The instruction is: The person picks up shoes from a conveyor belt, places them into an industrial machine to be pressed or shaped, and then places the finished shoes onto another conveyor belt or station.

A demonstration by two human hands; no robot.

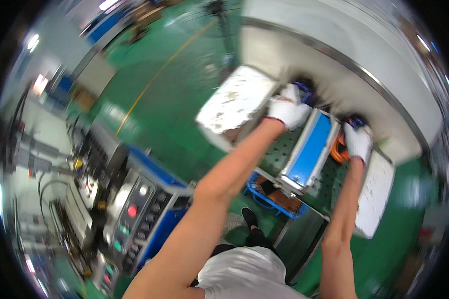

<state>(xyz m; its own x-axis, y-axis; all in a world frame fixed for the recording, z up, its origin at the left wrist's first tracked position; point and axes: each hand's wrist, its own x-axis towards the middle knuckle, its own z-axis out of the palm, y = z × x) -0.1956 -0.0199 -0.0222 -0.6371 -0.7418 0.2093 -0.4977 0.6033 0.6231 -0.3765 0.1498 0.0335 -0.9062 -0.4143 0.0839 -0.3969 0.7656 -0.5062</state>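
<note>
My left hand (288,108), in a white knitted glove, reaches to the pale, smudged wall of a bench unit. Its fingers curl at a dark blue object (305,90) of a kind I cannot make out. Further right, my right hand (359,142), gloved alike, closes at a second dark blue object (355,120); blur and the glove hide most of it. Just beside that hand sits an orange part (339,149). Between my hands stands a long metal housing (308,149) with a blue top.
White boxy side pieces (238,99) flank the work spot, the right one (376,197) beyond my right forearm. A blue tray (277,197) with brown contents sits below. To the left stands a machine with a button panel (139,219). A fan (217,20) is far back.
</note>
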